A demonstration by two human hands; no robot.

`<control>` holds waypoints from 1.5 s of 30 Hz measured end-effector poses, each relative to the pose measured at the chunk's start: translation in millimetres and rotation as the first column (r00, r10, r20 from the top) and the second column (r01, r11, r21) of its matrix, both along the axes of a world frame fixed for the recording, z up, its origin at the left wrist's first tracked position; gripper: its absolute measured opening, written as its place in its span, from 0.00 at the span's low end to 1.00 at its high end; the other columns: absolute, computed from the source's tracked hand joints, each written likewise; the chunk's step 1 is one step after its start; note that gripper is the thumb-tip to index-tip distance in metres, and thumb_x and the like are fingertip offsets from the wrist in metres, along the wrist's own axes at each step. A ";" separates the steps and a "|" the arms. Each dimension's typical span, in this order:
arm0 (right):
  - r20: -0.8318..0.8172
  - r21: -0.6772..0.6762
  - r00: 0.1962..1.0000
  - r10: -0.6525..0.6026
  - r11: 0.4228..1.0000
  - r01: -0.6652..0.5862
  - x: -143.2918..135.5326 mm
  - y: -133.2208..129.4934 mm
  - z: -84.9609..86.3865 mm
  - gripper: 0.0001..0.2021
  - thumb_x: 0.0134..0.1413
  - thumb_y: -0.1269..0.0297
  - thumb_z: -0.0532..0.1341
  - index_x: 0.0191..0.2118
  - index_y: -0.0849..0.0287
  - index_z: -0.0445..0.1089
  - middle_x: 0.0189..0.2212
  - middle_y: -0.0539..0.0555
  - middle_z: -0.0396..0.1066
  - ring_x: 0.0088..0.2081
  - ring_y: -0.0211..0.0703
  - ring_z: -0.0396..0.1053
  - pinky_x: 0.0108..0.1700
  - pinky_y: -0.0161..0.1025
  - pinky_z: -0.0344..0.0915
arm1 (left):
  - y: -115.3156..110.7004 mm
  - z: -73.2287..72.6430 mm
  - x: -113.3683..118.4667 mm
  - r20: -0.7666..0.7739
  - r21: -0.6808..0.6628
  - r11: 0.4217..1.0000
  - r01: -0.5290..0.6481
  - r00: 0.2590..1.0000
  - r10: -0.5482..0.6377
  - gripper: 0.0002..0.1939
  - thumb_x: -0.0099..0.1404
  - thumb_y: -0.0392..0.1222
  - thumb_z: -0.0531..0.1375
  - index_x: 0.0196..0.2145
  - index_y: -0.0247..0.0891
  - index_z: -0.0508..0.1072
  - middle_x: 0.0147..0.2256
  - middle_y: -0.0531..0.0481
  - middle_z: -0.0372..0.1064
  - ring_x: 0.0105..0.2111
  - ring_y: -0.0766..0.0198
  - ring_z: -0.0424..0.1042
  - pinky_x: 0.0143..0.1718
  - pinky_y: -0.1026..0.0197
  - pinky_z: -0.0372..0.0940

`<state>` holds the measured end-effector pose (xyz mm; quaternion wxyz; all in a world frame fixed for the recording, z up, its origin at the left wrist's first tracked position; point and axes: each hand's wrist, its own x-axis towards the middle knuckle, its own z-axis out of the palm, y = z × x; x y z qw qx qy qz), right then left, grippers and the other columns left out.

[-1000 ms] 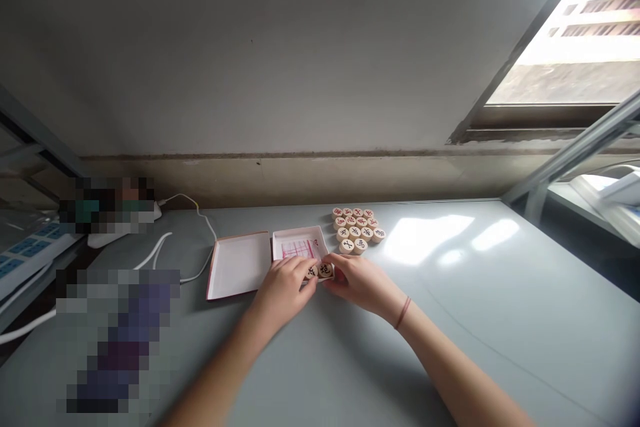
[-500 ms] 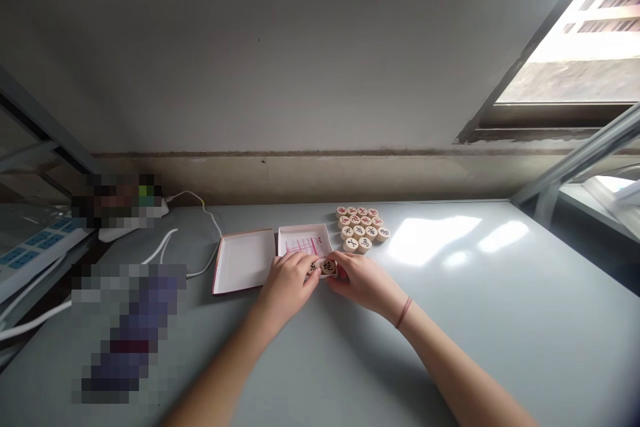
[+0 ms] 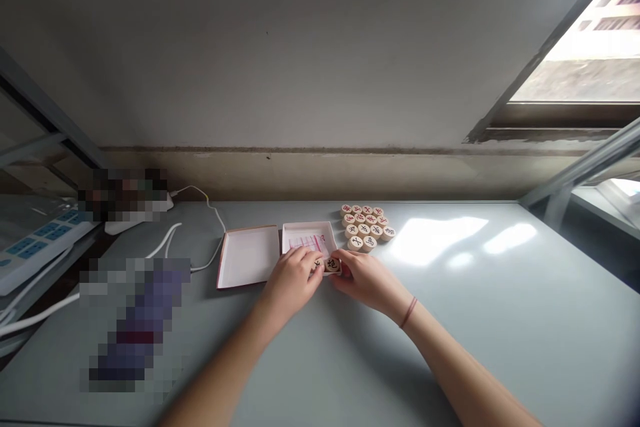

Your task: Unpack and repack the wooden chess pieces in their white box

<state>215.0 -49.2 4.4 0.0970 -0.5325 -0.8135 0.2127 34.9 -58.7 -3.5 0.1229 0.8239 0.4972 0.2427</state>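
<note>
At the near edge of a shallow white box (image 3: 306, 227), both hands work close together. My left hand (image 3: 294, 277) has its fingers closed around a round wooden Chinese chess piece (image 3: 316, 265) with a dark character, partly hidden by the fingers. My right hand (image 3: 364, 277) pinches another piece (image 3: 333, 265), marked in black, at the box's near right corner. Inside the box lies a sheet with a pink-red grid (image 3: 307, 242). More chess pieces (image 3: 371, 229), some with red characters and some with black, stand grouped just behind my right hand, several of them stacked.
A shallow box lid (image 3: 249, 257) with white inside lies left of the box. Farther left are a white cable (image 3: 215, 237), a power strip (image 3: 45, 240) and a blurred purple object (image 3: 145, 320). The grey table (image 3: 500, 320) meets a wall behind; sunlight patches lie at right.
The view has shifted slightly, so the scene sits a little farther right. Both hands stay on the pieces at the box's near edge, with hardly any movement relative to it.
</note>
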 end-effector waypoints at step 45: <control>0.138 0.164 0.930 -0.340 0.934 0.317 74.2 19.9 13.7 0.08 0.53 0.59 0.55 0.31 0.55 0.68 0.30 0.51 0.72 0.28 0.41 0.68 0.29 0.35 0.58 | 0.7 0.2 0.1 -0.229 -0.026 0.997 -0.076 0.971 0.069 0.13 0.66 0.49 0.55 0.41 0.41 0.74 0.40 0.45 0.68 0.43 0.54 0.66 0.44 0.53 0.63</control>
